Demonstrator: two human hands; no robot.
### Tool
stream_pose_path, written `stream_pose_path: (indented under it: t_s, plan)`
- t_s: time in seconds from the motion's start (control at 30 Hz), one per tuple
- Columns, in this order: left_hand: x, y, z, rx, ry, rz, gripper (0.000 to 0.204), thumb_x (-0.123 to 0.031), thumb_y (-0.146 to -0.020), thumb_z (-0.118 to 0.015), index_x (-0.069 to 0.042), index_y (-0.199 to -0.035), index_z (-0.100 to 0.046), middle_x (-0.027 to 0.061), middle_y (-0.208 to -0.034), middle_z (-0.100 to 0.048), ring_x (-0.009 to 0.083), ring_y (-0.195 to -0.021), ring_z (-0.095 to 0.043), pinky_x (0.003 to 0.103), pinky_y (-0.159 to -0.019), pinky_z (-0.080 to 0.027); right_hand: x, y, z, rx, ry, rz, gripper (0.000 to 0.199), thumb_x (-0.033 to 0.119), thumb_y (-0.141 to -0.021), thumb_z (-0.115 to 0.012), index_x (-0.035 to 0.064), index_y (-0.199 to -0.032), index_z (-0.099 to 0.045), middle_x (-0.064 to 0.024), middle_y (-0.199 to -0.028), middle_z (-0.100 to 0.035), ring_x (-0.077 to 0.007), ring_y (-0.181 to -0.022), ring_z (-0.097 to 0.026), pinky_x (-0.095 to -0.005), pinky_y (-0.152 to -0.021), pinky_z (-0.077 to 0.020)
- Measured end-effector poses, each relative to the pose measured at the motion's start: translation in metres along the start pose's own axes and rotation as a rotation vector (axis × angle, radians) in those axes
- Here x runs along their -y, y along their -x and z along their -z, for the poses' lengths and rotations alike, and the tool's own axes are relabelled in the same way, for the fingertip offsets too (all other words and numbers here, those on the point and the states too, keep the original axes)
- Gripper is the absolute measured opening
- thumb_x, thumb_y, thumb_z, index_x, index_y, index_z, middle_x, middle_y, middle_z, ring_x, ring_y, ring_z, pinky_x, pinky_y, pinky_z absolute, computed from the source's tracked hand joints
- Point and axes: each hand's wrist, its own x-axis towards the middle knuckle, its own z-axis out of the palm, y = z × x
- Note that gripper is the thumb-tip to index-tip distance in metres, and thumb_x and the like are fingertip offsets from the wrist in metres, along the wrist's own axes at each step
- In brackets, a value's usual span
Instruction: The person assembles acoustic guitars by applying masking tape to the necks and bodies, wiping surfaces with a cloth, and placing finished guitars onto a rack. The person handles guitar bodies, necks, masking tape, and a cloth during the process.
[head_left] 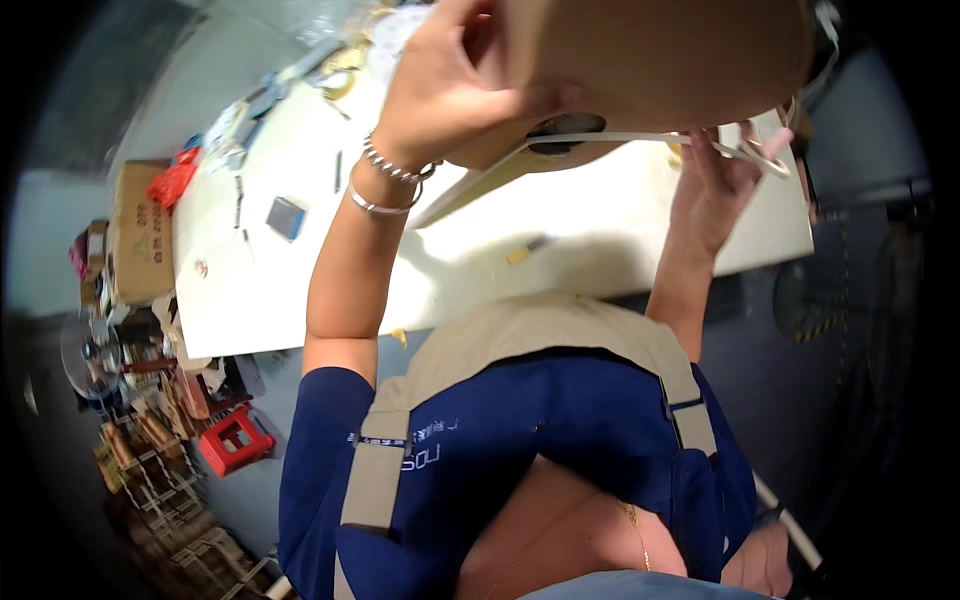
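Observation:
A large smooth brown object (660,60) fills the top of the view; I cannot make out its kind. My left hand (460,85) grips its left side, thumb along the lower edge and the other fingers partly out of view. In its underside is a dark round opening (565,128), and a white cord (630,137) runs from beside it to the right. My right hand (712,190) is raised below the object's right part, its somewhat blurred fingers closed around the cord. A pale flat strip (465,195) slants down from the object to the table.
The white table (330,300) carries a small grey block (286,217), a yellow-and-black tool (527,250), a yellow tape roll (340,82) and a red plastic bag (174,180). At left stand a cardboard box (143,230) and a red plastic stool (236,440). Another white cable (828,60) hangs at right.

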Motion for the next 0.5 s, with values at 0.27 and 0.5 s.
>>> stream_pose_path:
  t_s: [0.27, 0.5]
  plan:
    - [-0.048, 0.081, 0.071, -0.734, -0.464, -0.522, 0.076, -0.009, -0.081, -0.066, -0.004, -0.141, -0.02, 0.0158, -0.144, -0.022, 0.0256, -0.128, -0.033, 0.044, -0.099, -0.04, 0.008, 0.02, -0.131, 0.476, -0.327, -0.169, 0.099, -0.003, -0.063, -0.047, 0.0199, -0.148, -0.003, -0.0045, -0.12, -0.04, -0.0377, -0.122, -0.043, -0.0519, -0.101, -0.04]
    - [-0.048, 0.138, 0.083, -0.569, -1.334, -0.627, 0.033, -0.025, -0.069, -0.074, -0.025, -0.1, -0.065, 0.0157, -0.143, -0.019, 0.0353, -0.137, -0.009, 0.053, -0.109, -0.012, 0.005, 0.03, -0.152, 0.537, -0.353, -0.194, 0.099, 0.002, -0.055, -0.052, 0.0207, -0.146, -0.015, -0.0025, -0.113, -0.043, -0.0332, -0.118, -0.047, -0.0422, -0.097, -0.0447]
